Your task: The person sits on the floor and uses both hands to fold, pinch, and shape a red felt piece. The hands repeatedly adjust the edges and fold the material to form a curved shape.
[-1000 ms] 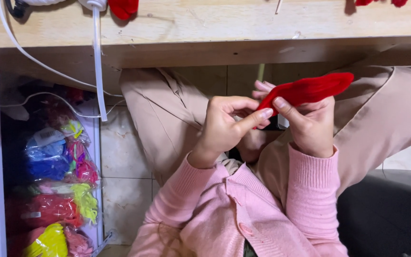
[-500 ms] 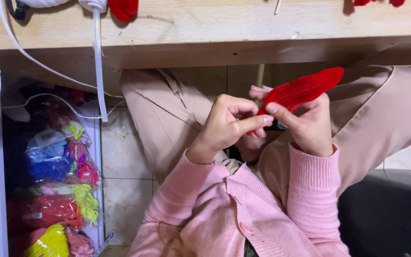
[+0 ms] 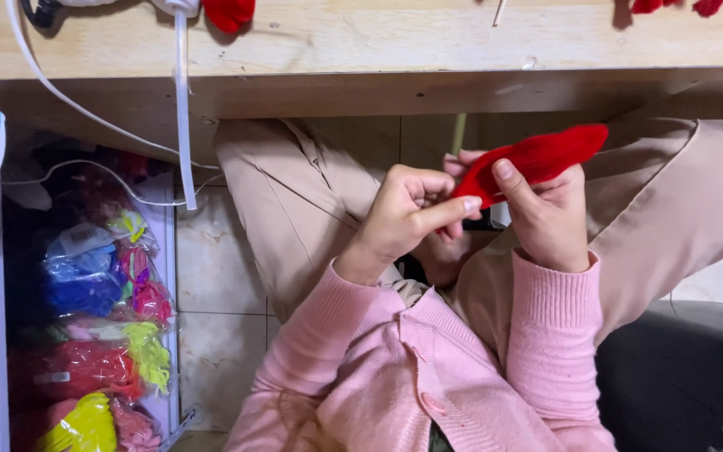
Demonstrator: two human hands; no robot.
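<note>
You've got the red felt piece (image 3: 537,159) held in your lap space, just below the near edge of the wooden table (image 3: 378,50), up off your legs and clear of everything else. Right hand (image 3: 546,209) does the carrying: thumb on top of the piece, remaining fingers curled underneath, closed on it around its middle and lower-left part. Looks like that hold keeps the piece flat and steady while the other hand works the tip. Left hand (image 3: 407,209) comes in from the left, thumb and forefinger narrowed to a pinch right at the lower-left end of the piece, other fingers folded in; I can't tell whether there's something small between the fingertips, too fine to see. The piece itself: bright red, soft matte fabric, long leaf or petal shape, tapering to a blunt point at the upper right, tilted so that end sits higher and farther. No stitching or markings that I can make out. Holding it low and close to your body probably keeps it under your eyes. Around you: more red scraps (image 3: 229,12) on the table's far side, a white cable (image 3: 182,109) hanging off the edge, and bagged coloured material (image 3: 94,326) stacked in the shelf on the left.
</note>
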